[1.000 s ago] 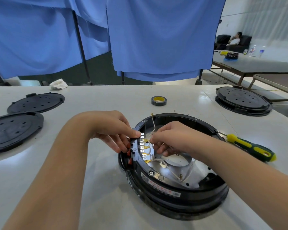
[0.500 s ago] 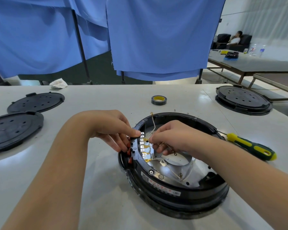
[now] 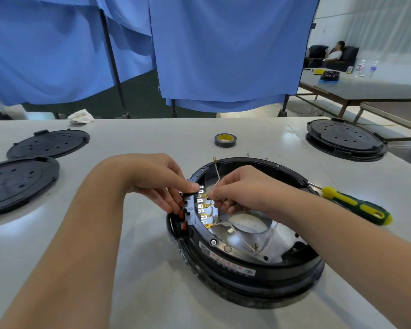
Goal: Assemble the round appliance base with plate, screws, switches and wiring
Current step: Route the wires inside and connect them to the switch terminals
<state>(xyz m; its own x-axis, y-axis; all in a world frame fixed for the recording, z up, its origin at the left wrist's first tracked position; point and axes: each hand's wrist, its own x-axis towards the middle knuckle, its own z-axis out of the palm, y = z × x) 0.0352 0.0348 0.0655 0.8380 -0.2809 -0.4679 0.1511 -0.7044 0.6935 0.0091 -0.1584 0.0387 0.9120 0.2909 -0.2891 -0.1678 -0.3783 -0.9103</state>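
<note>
I have the round base [image 3: 242, 264] sitting open side up on the table [image 3: 133, 269], right in front of me, with the shiny metal plate [image 3: 280, 243] already seated inside it and the red switches [image 3: 182, 214] set in the left rim. Several wires with brass ends already sit on the row of terminals [image 3: 201, 205], so I judge the wiring partly done; one loose wire [image 3: 217, 173] sticks up past the rim and another lies across the plate. My left hand [image 3: 157, 179] is curled round the switch block, thumb on top, steadying it. My right hand [image 3: 237, 188] pinches a thin wire at the top terminals. The yellow and green screwdriver [image 3: 356, 206] lies just right of the base. I cannot see the connector under my fingertips, nor any screws still missing.
</note>
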